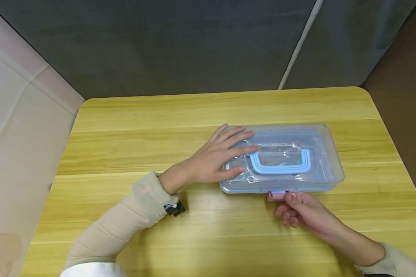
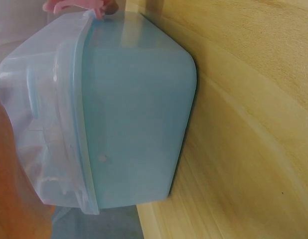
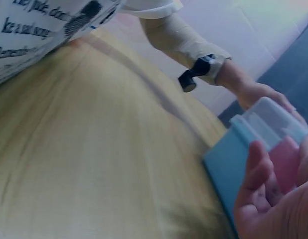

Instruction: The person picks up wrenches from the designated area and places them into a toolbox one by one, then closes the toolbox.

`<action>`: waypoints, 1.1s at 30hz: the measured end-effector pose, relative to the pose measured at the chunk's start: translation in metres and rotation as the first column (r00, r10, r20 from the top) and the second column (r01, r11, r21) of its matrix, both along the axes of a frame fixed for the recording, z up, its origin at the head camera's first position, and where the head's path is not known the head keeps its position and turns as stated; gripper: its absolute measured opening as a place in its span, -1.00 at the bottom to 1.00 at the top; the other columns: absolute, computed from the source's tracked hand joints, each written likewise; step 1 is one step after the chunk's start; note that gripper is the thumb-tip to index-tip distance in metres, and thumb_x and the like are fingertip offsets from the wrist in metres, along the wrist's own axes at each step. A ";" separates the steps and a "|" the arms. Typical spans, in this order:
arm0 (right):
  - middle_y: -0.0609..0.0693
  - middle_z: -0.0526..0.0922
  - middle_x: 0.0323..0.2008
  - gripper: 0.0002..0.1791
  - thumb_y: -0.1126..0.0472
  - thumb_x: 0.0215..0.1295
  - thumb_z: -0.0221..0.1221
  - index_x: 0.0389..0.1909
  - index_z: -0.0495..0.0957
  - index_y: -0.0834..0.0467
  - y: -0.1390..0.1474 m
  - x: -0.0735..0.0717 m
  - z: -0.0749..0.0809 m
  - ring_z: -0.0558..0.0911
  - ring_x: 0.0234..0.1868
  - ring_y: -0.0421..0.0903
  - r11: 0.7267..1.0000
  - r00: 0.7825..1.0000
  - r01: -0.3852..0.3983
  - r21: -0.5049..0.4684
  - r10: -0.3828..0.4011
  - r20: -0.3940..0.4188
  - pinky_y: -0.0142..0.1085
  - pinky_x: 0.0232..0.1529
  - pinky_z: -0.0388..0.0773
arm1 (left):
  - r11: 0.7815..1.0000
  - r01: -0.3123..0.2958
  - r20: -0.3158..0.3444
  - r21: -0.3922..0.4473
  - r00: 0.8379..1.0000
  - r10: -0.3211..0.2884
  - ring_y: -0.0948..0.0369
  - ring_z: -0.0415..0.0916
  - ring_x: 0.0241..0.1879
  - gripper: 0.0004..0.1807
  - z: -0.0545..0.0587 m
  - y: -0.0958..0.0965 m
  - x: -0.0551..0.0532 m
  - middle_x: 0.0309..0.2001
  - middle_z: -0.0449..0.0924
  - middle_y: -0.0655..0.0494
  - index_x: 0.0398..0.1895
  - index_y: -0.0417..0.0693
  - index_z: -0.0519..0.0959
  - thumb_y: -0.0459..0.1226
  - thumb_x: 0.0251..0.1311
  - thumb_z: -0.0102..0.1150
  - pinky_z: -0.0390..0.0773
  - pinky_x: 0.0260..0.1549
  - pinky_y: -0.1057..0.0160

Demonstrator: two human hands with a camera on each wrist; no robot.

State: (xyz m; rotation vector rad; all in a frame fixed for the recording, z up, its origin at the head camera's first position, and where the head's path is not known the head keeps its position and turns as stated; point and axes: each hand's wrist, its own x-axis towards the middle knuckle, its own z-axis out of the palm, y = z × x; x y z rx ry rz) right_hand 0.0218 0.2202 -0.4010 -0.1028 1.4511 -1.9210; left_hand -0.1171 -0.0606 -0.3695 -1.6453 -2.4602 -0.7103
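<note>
A plastic storage box [image 2: 136, 114] with a light blue body, a clear lid [image 1: 319, 154] and a blue carrying handle [image 1: 280, 169] stands on the right half of the table. The handle lies folded flat on the lid. With its fingers spread, my left hand [image 1: 216, 157] rests on the lid's left part, the index fingertip right at the handle's end. At the front edge, my right hand [image 1: 308, 213] has thumb and index finger on the pink latch [image 3: 284, 164], pinching it; the other fingers are curled below. The lid sits on the body.
The wooden table [image 1: 142, 142] has a grey curtain [image 1: 159, 50] behind it. A pale wall [image 1: 24, 115] borders the left side, and a brown surface [image 1: 405, 77] the right. A small black device [image 1: 174, 208] is strapped at the left wrist.
</note>
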 end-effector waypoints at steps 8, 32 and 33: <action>0.09 0.67 -0.34 -0.51 0.03 0.48 -0.14 0.02 0.47 0.39 -0.005 0.002 -0.005 0.61 -0.46 -0.19 0.983 0.995 0.078 0.167 -0.086 0.042 -0.46 -0.56 0.45 | 1.000 -0.002 -0.005 0.003 1.000 0.002 0.12 -0.20 0.44 -0.41 0.000 0.001 0.000 0.45 0.00 0.10 0.38 0.24 0.24 0.13 0.30 -0.21 -0.28 0.33 -0.12; 0.02 0.63 -0.49 -0.55 0.10 0.38 0.05 -0.06 0.46 0.48 -0.006 -0.001 -0.014 0.55 -0.60 -0.22 0.942 0.996 0.092 0.323 -0.092 -0.016 -0.47 -0.68 0.36 | 1.000 0.013 0.014 0.025 1.000 -0.013 0.10 -0.16 0.43 -0.40 0.000 0.001 -0.001 0.43 0.05 0.11 0.35 0.21 0.28 0.04 0.23 -0.03 -0.33 0.33 -0.11; 0.00 0.63 -0.50 -0.55 0.11 0.38 0.05 -0.04 0.46 0.48 -0.006 -0.001 -0.014 0.55 -0.61 -0.23 0.942 0.995 0.096 0.322 -0.095 -0.018 -0.47 -0.69 0.34 | 0.999 0.018 0.016 0.032 1.000 -0.019 0.09 -0.14 0.43 -0.40 0.000 0.001 -0.001 0.43 0.07 0.09 0.35 0.20 0.29 0.03 0.22 -0.01 -0.34 0.33 -0.10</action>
